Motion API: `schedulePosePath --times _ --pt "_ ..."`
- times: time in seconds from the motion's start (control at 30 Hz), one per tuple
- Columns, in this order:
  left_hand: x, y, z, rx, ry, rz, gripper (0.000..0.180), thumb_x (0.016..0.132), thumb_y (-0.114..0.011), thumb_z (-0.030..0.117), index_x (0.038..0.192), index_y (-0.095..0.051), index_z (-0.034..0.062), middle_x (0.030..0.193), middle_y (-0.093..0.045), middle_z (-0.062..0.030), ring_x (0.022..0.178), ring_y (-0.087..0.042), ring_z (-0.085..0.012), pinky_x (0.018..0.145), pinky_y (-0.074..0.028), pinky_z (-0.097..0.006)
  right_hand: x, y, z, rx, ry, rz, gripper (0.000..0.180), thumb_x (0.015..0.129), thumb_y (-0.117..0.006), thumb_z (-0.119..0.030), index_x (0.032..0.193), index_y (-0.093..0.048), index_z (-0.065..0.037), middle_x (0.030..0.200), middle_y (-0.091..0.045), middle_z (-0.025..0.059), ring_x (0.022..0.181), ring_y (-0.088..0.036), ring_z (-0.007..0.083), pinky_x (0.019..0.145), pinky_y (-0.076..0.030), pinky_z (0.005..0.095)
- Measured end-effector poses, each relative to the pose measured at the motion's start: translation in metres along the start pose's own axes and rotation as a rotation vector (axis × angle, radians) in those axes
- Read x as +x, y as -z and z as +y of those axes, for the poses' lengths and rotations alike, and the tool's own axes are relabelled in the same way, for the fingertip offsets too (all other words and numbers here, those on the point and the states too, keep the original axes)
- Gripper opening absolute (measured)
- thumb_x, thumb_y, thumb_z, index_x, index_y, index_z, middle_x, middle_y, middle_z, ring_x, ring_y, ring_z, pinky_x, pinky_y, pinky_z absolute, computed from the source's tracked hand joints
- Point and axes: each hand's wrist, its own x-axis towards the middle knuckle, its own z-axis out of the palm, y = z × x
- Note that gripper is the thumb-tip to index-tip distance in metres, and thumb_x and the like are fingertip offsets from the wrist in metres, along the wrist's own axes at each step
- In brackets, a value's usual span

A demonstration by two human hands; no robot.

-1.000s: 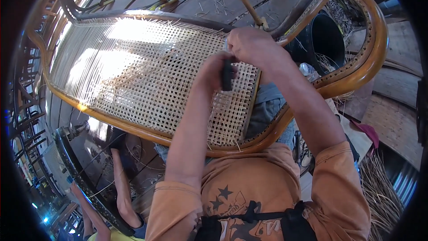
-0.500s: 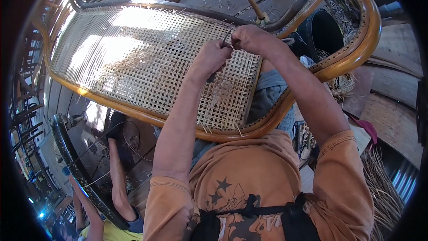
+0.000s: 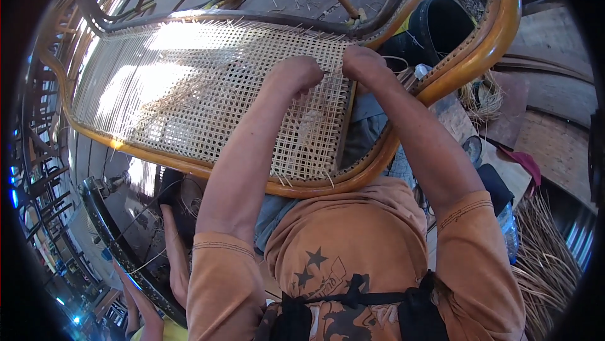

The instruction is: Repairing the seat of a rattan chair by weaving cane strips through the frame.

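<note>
Two bare hands are above the right part of the woven cane panel (image 3: 214, 123), close to each other but with a small gap between them. The left hand (image 3: 301, 75) has its back turned up, and its fingers are bent down toward the mesh. The right hand (image 3: 363, 60) is near the far right corner of the panel, also with the fingers folded under. For both hands the fingertips are mostly hidden, so I cannot tell how tightly they are closed, nor whether they have hold of a strand.

The panel lies across the front of the person, inside a glossy brown frame (image 3: 498, 35), whose rounded end rises at the right. On its right part the weave makes a mesh with small holes; toward the left one sees mainly parallel strands (sunlight makes some patches there nearly white). Short loose ends stick out along the near and far edges.

Beyond the right forearm stands a dark bucket (image 3: 444, 26), and a reddish cloth (image 3: 522, 163) lies at the right, above a bundle of thin brown strips (image 3: 548, 265). At the lower left, behind a black curved bar (image 3: 113, 234), a bare limb of another person (image 3: 173, 240) is visible.
</note>
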Motion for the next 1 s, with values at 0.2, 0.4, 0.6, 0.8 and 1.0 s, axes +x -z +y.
schedulePosePath --times 0.2,0.4,0.6,0.8,1.0 --pt "-0.01 0.008 0.016 0.455 -0.152 0.177 0.028 0.082 -0.051 0.016 0.105 -0.067 0.0112 0.108 -0.065 -0.01 0.099 -0.063 -0.0247 0.079 -0.049 -0.038 -0.004 -0.004 0.003 0.09 0.01 0.136 0.026 0.082 -0.052 -0.017 0.101 -0.065 -0.004 0.107 -0.062 0.0155 0.102 -0.059 0.0309 0.083 -0.048 0.0382" --pt "0.0 0.009 0.037 0.511 -0.1 0.152 0.028 0.079 -0.059 0.018 0.105 -0.066 0.0116 0.108 -0.064 -0.0092 0.101 -0.062 -0.0258 0.082 -0.048 -0.038 0.006 -0.015 0.01 0.1 0.027 0.185 0.025 0.082 -0.052 -0.018 0.1 -0.066 -0.007 0.108 -0.062 0.0149 0.103 -0.059 0.0302 0.082 -0.048 0.0381" --pt "-0.004 0.015 0.058 0.624 -0.079 0.071 0.028 0.08 -0.059 0.019 0.106 -0.066 0.0127 0.111 -0.063 -0.0081 0.103 -0.061 -0.024 0.085 -0.047 -0.04 -0.012 0.004 -0.006 0.02 -0.027 0.108 0.026 0.083 -0.051 -0.019 0.1 -0.067 -0.007 0.11 -0.061 0.0161 0.104 -0.058 0.0299 0.084 -0.048 0.0379" --pt "0.015 0.0 0.041 0.561 -0.202 0.165 0.028 0.079 -0.058 0.018 0.105 -0.066 0.0118 0.109 -0.064 -0.0103 0.101 -0.062 -0.0255 0.084 -0.048 -0.04 -0.004 -0.002 -0.004 0.039 -0.043 0.068 0.028 0.082 -0.053 -0.02 0.102 -0.066 -0.006 0.111 -0.06 0.0162 0.104 -0.059 0.0304 0.084 -0.048 0.0385" --pt "0.011 -0.004 0.006 0.515 -0.289 0.158 0.029 0.083 -0.053 0.02 0.108 -0.065 0.0097 0.111 -0.062 -0.0116 0.103 -0.06 -0.0264 0.085 -0.048 -0.039 0.005 -0.013 0.006 0.082 -0.064 -0.002 0.027 0.081 -0.053 -0.014 0.104 -0.065 -0.006 0.111 -0.06 0.0173 0.104 -0.058 0.0311 0.085 -0.047 0.039"
